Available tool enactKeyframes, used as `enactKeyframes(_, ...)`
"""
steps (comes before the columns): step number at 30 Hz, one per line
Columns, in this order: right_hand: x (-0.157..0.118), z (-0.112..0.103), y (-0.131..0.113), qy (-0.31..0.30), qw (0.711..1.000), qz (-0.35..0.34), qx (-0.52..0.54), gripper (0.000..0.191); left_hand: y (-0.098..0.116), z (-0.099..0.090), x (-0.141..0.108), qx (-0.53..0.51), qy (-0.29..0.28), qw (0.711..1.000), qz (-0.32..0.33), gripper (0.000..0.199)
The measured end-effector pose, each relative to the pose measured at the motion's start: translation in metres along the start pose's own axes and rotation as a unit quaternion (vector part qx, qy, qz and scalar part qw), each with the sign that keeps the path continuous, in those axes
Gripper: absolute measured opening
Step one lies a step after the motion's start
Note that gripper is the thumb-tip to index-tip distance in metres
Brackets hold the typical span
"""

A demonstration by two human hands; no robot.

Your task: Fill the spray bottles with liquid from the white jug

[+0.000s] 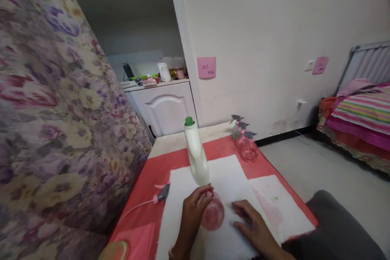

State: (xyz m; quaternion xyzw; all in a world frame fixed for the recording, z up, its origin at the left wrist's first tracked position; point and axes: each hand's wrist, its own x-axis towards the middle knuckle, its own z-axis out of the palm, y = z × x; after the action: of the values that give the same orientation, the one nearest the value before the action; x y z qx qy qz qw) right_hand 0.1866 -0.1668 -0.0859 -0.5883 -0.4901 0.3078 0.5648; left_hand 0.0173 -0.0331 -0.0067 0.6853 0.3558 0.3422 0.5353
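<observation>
My left hand (194, 208) is closed around the neck of a clear pink spray bottle (214, 215), which has no spray head on it. The bottle is over the white cloth (230, 170). To its right my right hand (252, 226) is apart from it, fingers half curled and holding nothing. Just behind the bottle stands a tall white plastic bottle (196, 156) with a green piece in its open mouth. A pink and grey trigger spray head (162, 195) with a thin tube lies left on the red tablecloth (144, 185).
Several spray bottles (249, 151) with trigger heads stand at the table's far right corner. A stained white cloth (276, 207) lies at the right, and a round lidded item (115, 250) at the front left. A floral curtain (73, 122) hangs along the left.
</observation>
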Motion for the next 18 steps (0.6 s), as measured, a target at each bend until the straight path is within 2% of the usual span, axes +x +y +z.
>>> enactKeyframes(3,0.004,0.005,-0.002,-0.011,1.000,0.006,-0.013,0.050,0.002,0.004,-0.008,-0.008,0.013,1.000,0.003,0.039)
enactKeyframes(6,0.008,0.010,-0.001,-0.015,1.000,0.002,-0.016,0.066,0.000,-0.001,-0.017,-0.006,0.010,1.000,0.017,0.052)
enactKeyframes(8,0.011,0.013,0.001,-0.026,1.000,-0.007,-0.017,0.071,-0.011,-0.010,-0.025,0.018,0.026,0.999,0.024,0.054)
enactKeyframes(10,0.013,0.016,0.002,-0.040,0.999,-0.011,-0.019,0.074,-0.032,-0.022,-0.036,0.100,0.071,0.992,0.029,0.050)
enactKeyframes(12,0.015,0.018,0.004,-0.052,0.998,-0.013,-0.020,0.077,-0.061,-0.033,-0.049,0.248,0.122,0.961,0.021,0.050)
enactKeyframes(14,0.018,0.020,0.005,-0.059,0.998,-0.018,-0.016,0.080,-0.091,-0.040,-0.062,0.401,0.143,0.905,0.006,0.051)
enactKeyframes(16,0.022,0.023,0.006,-0.069,0.997,-0.025,-0.012,0.084,-0.113,-0.042,-0.071,0.520,0.129,0.844,0.020,0.053)
enactKeyframes(18,0.028,0.027,0.006,-0.077,0.997,-0.030,-0.009,0.088,-0.121,-0.041,-0.077,0.594,0.124,0.795,0.026,0.054)
